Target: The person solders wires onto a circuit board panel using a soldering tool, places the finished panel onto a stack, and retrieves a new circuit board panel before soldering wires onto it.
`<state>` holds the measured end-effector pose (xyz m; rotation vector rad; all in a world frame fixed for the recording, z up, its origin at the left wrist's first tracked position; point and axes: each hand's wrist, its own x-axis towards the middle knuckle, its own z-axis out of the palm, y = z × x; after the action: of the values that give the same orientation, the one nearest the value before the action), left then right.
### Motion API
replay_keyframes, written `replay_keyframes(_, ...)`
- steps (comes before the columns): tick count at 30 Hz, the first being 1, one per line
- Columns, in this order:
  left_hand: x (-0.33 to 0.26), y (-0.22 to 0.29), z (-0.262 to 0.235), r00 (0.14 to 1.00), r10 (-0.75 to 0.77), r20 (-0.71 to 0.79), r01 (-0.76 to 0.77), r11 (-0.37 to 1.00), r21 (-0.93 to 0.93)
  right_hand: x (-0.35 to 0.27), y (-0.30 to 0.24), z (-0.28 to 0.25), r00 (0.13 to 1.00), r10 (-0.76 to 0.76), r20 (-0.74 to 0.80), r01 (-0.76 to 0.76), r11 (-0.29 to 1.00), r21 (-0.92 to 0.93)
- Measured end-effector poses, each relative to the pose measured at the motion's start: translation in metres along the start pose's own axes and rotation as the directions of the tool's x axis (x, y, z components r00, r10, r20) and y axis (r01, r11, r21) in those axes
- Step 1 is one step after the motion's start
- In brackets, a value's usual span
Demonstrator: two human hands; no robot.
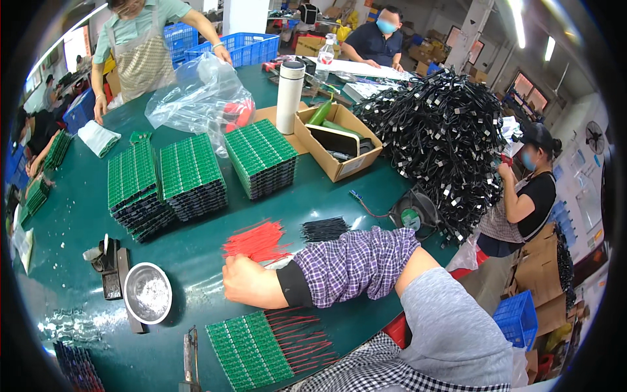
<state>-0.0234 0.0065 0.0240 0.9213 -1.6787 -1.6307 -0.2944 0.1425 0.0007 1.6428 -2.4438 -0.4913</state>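
My right hand [250, 282] reaches in from the right, in a purple plaid oversleeve [356, 266] with a black cuff. Its fingers are curled closed at the near edge of a pile of cut red wires [256, 240]; whatever they pinch is hidden. Below the hand lies a green circuit board panel [249, 351] with a row of red wires [302, 336] sticking out along its right side. A small bundle of black wires [324, 229] lies beyond my forearm. A soldering iron [190, 359] stands left of the panel. My left hand does not show.
Stacked green boards [261, 153] stand farther back, beside a cardboard box [353, 166] and a white flask [289, 98]. A metal bowl [148, 293] sits at left. A heap of black cables [437, 130] fills the right. Co-workers stand and sit around the table.
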Motion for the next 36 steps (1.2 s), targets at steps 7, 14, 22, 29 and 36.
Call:
replay_keyframes(7,-0.001,0.008,0.01,0.996,-0.076,-0.039,0.077,0.997,0.033,0.004,-0.006,-0.007,0.996,-0.048,0.076,0.052,0.997,-0.057)
replay_keyframes(14,0.0,0.003,0.007,0.999,-0.037,-0.01,0.037,0.999,0.005,0.004,-0.007,-0.008,0.99,-0.084,0.113,0.092,0.994,-0.063)
replay_keyframes(22,0.008,0.006,0.013,0.993,-0.114,0.022,0.116,0.983,-0.141,-0.001,-0.006,-0.005,0.995,-0.088,0.052,0.09,0.995,-0.04)
replay_keyframes(29,0.015,-0.01,-0.015,0.915,-0.322,0.244,0.398,0.82,-0.413,-0.025,0.008,-0.018,0.965,0.037,-0.261,0.012,0.983,0.185)
replay_keyframes(36,0.018,-0.011,-0.005,0.897,-0.325,0.299,0.439,0.726,-0.529,-0.057,-0.004,-0.011,0.939,0.205,-0.276,-0.009,0.817,0.576)
